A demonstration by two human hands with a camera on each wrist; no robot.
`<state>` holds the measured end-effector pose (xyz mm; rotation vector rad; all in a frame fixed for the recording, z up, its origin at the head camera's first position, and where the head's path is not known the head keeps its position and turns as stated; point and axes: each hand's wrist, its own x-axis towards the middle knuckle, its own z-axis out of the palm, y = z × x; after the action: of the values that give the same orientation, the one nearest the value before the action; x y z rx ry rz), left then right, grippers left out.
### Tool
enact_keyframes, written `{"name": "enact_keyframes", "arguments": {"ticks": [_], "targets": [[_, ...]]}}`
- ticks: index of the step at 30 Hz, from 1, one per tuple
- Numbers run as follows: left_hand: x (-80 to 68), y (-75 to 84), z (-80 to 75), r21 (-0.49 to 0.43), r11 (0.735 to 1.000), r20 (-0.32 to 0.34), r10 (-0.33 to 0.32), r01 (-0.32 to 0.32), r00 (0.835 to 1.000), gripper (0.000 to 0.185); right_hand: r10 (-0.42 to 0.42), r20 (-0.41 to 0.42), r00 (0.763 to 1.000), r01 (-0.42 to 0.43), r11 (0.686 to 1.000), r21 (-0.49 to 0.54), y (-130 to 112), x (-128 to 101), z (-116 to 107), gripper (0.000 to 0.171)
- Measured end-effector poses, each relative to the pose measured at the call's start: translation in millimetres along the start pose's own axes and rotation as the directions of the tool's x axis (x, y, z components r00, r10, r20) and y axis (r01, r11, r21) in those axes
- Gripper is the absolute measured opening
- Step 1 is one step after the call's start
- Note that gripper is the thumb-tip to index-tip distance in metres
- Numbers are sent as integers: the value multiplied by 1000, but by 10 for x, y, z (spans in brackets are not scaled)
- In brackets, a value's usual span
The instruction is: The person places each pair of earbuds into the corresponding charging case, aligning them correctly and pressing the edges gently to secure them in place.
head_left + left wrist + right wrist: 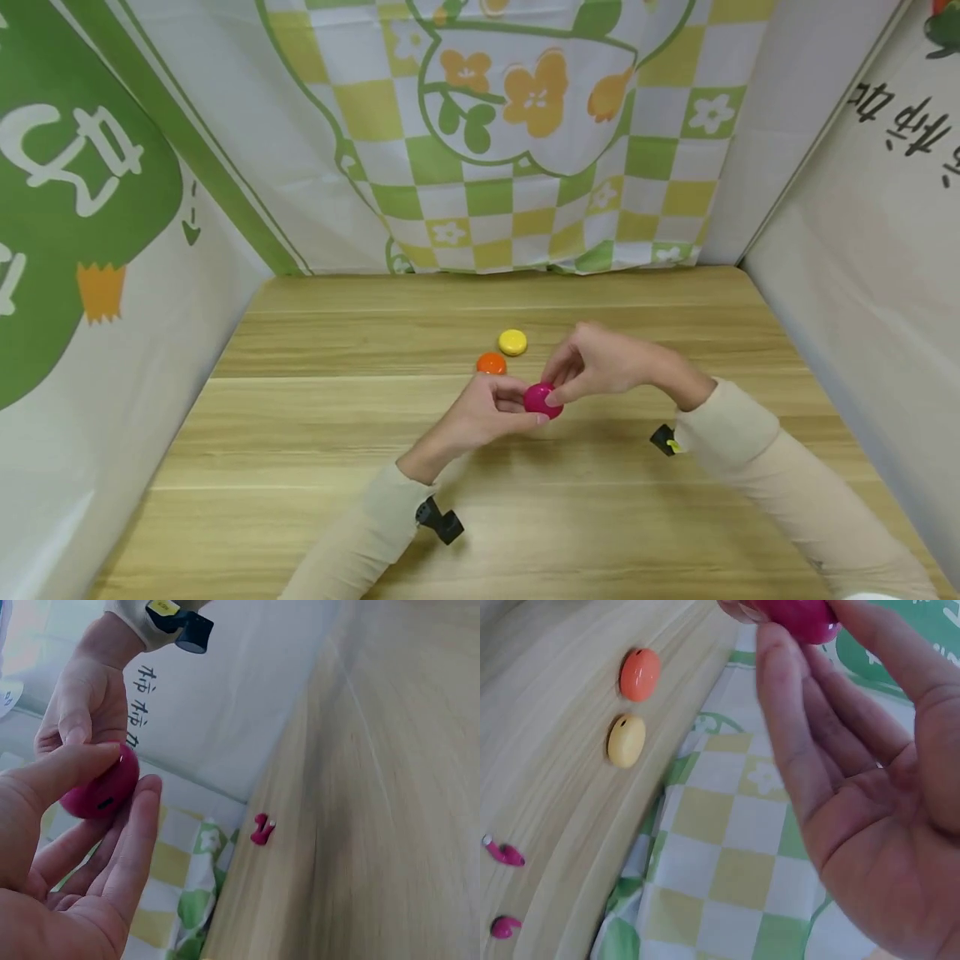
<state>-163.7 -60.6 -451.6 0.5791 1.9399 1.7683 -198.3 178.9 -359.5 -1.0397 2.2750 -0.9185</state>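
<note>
Bright, even light; soft shadows; wrist views slightly blurred

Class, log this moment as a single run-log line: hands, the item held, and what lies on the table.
left hand: pinches magenta case | right hand: pinches magenta case | orange case, yellow case: on table | two magenta earbuds: on table

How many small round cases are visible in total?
3: the magenta round case held by both hands above the wooden table; the orange case and yellow case lying behind.

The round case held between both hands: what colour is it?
Magenta pink; the case shows best in the head view, pinched by the left hand and right hand.
</note>
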Motion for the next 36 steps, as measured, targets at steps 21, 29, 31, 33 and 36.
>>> {"name": "enact_keyframes", "arguments": {"ticks": [21, 29, 31, 33, 36], "targets": [[7, 6, 148, -79, 997, -108, -5, -4, 994, 34, 47, -155, 987, -25, 990, 140, 203, -249, 135, 16], [17, -19, 186, -80, 996, -127, 19, -29, 992, 32, 39, -167, 985, -10, 985, 170, 239, -269, 181, 19], [20, -30, 196, -81, 996, -126, 24, -34, 992, 33, 33, -163, 986, -6, 987, 164, 248, -278, 172, 18], [23, -40, 202, -82, 996, -125, 25, -35, 992, 34, 28, -158, 987, -2, 987, 162, 257, -286, 157, 19], [22, -46, 205, -84, 996, -123, 32, -43, 992, 34, 15, -147, 989, 10, 986, 166, 273, -297, 135, 19]]}}
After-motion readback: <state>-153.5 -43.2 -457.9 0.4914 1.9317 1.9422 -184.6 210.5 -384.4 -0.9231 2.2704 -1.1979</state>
